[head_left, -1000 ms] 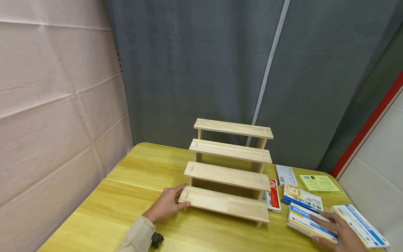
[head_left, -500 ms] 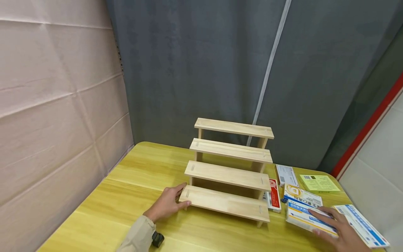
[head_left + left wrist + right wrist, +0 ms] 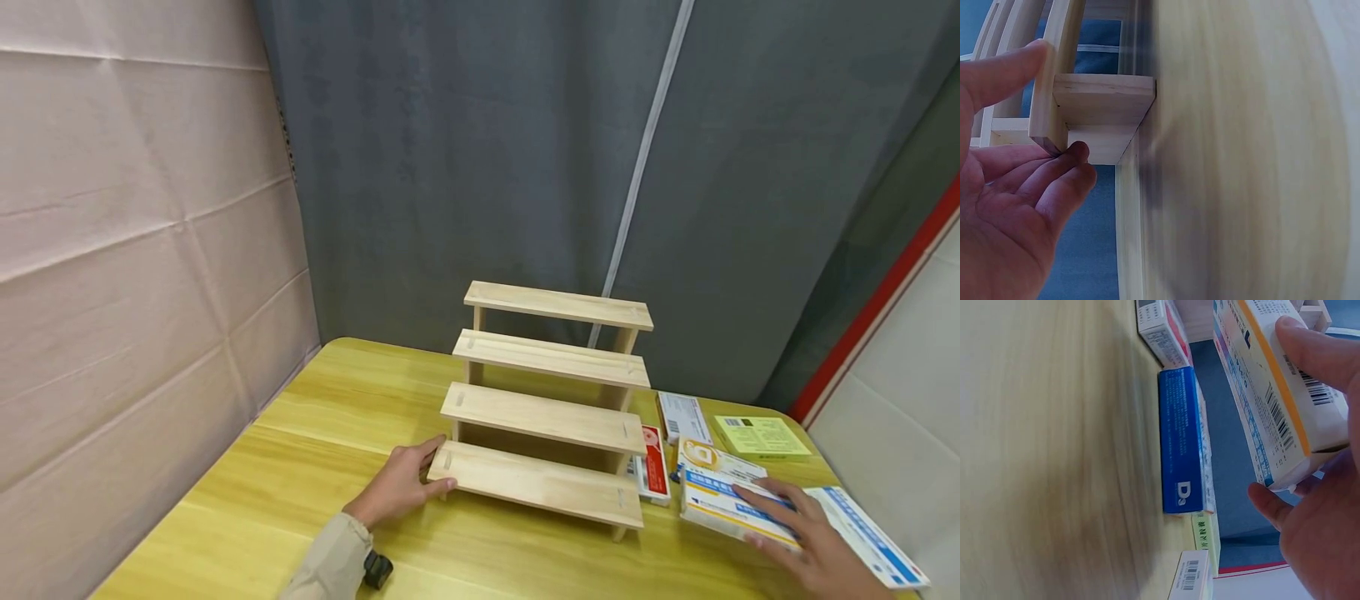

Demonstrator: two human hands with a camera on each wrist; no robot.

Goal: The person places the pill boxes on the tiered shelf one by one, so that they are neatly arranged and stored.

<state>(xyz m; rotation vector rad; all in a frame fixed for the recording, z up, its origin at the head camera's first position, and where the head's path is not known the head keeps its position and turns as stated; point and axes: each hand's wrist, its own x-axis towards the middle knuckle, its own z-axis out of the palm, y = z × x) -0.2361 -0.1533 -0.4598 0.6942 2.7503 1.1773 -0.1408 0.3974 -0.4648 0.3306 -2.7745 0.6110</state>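
Observation:
A stepped wooden display stand with several tiers stands on the table. My left hand grips the left end of its lowest step, thumb at the front edge; the left wrist view shows the fingers curled round the board's end. At the right, my right hand holds a white medicine box with blue and orange stripes. In the right wrist view this medicine box is raised above the table, thumb on one side and fingers on the other. Behind it, a D3 box is partly covered.
Right of the stand lie a red-and-white box, a white box, a yellow-green box and a white-and-blue box. A grey curtain hangs behind the wooden table; a pale cloth wall borders the left.
My right hand has lifted the white medicine box slightly, so it now covers more of the D3 box behind. My left hand has stayed on the stand's lowest step.

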